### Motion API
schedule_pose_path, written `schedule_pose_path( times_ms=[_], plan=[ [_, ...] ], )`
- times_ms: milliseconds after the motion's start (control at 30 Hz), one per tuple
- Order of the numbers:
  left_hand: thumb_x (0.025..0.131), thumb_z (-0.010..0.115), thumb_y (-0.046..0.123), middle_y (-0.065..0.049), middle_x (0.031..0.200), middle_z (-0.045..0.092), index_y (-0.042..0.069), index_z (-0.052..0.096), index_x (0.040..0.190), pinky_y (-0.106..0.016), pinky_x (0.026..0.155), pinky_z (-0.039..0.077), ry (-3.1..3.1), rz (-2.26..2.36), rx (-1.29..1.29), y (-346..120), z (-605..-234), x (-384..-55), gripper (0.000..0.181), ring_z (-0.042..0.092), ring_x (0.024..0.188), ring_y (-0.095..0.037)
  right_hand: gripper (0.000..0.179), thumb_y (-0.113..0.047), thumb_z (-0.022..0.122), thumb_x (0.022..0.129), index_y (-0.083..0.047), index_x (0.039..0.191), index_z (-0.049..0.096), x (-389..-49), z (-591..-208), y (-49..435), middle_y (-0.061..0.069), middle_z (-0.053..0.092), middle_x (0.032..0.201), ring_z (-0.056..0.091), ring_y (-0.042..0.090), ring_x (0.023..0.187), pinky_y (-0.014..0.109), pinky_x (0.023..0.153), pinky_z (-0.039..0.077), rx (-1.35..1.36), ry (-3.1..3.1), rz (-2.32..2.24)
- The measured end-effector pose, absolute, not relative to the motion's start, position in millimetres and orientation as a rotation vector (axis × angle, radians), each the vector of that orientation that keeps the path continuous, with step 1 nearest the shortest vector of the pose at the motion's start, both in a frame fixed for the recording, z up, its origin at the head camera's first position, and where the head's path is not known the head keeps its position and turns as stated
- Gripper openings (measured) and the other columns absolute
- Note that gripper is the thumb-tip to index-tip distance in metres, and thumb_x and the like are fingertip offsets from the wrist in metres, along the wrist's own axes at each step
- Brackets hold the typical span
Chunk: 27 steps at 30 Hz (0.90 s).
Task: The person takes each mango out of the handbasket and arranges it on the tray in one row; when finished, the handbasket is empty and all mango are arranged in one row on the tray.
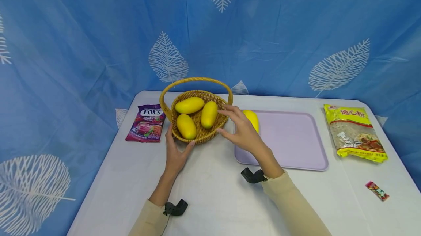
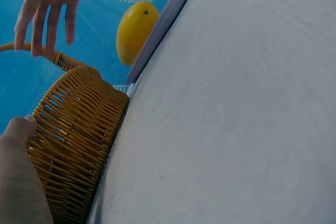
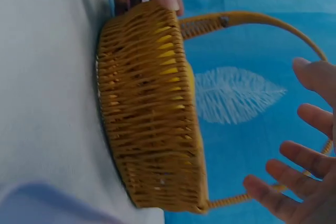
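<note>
A brown wicker basket (image 1: 205, 138) with an arched handle (image 1: 197, 79) holds three yellow mangoes (image 1: 209, 114). My left hand (image 1: 175, 155) grips the basket's near-left side; in the left wrist view its thumb (image 2: 22, 128) lies against the wicker at the rim. My right hand (image 1: 241, 130) hovers by the basket's right side with nothing in it, its fingers spread in the right wrist view. Partly hidden behind that hand, another mango (image 1: 251, 118) lies at the left end of a pale purple tray (image 1: 292, 141).
Left of the basket lies a purple candy bag (image 1: 147, 123). A yellow pasta bag (image 1: 356, 132) lies right of the tray, and a small wrapped candy (image 1: 377, 191) is nearer the right edge. A blue leaf-patterned cloth (image 1: 263, 38) hangs behind the white table (image 1: 210, 192).
</note>
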<state>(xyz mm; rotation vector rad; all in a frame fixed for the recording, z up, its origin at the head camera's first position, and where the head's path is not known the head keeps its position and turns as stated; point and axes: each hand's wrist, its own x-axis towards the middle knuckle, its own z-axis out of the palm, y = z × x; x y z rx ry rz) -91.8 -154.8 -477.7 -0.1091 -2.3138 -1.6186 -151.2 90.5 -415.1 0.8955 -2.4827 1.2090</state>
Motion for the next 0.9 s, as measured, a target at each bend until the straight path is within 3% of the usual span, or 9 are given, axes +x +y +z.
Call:
schedule_pose_path(
  times_ms=[433,900],
  plan=[
    [0.088,0.072,0.009,-0.029,0.155,0.019,-0.006,0.010,0.153,-0.058,0.118,0.018,-2.325,-1.595,-0.115,-156.3,-479.4,-90.9,0.091,0.022,0.145,-0.040,0.068,-0.040,0.074,0.087,-0.016,0.144,0.048,-195.7,-427.3,49.6,0.020,0.032,0.155,0.038,0.037,0.139,0.054,0.109,0.039,0.896,-2.863,1.027],
    [0.087,0.072,0.007,-0.029,0.155,0.019,-0.006,0.010,0.153,-0.059,0.118,0.019,-2.314,-1.594,-0.145,-158.1,-481.9,-92.8,0.092,0.022,0.145,-0.040,0.070,-0.040,0.078,0.083,-0.014,0.142,0.052,-213.9,-440.2,38.6,0.018,0.029,0.158,0.030,0.035,0.145,0.051,0.114,0.034,0.901,-2.965,0.889]
  ],
)
